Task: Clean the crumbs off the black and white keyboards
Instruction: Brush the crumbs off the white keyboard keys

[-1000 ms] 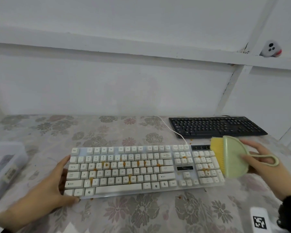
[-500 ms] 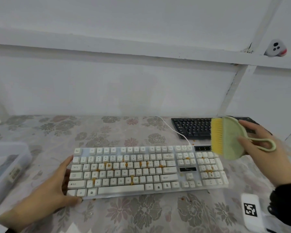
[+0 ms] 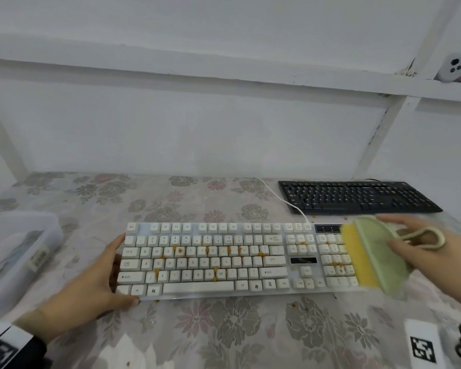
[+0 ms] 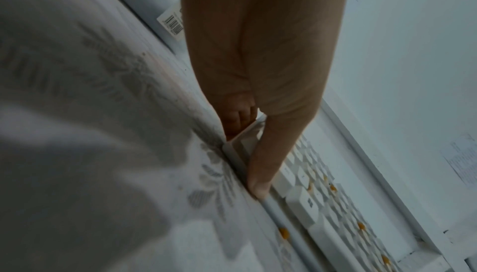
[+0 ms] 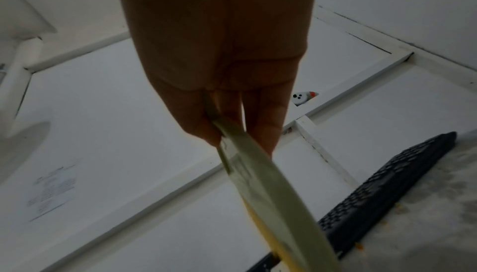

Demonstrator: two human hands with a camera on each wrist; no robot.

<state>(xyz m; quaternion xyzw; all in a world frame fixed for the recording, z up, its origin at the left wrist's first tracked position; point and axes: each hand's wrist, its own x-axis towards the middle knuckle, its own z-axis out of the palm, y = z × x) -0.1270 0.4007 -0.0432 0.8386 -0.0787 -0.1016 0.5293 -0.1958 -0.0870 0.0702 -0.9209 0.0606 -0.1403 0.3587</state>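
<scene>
Head view: my left hand (image 3: pixel 91 286) braces the white keyboard (image 3: pixel 224 259) at its nine o'clock end, thumb along the near edge, fingers wrapped round the side. My right hand (image 3: pixel 426 251) grips the green brush (image 3: pixel 378 257) by its flat body, with its loop handle (image 3: pixel 423 237) by my fingers; the yellow bristles (image 3: pixel 353 254) stand over the number pad at the three o'clock end. Orange crumbs (image 3: pixel 180 250) dot the letter rows and the number pad, a few more lie on the worktop (image 3: pixel 224 336) at six o'clock, and the black keyboard (image 3: pixel 357 197) sits well apart toward one o'clock with crumbs along its near edge.

Left wrist view: my thumb (image 4: pixel 265 164) lies on the white keyboard's (image 4: pixel 304 205) near rim and the fingers curl round its end, so it is clamped, not just touched. Crumbs (image 4: pixel 284 233) sit between the keys and on the rim.

Right wrist view: my fingers (image 5: pixel 268 125) pinch the brush (image 5: pixel 265 184) edge-on, and the black keyboard (image 5: pixel 387 190) shows beyond it.

To sweep well, I judge the bristles should land at the gaps between keys and run in one direction, row by row, while my left hand keeps the board from sliding. Flicking hard would likely scatter crumbs across the cloth.
</scene>
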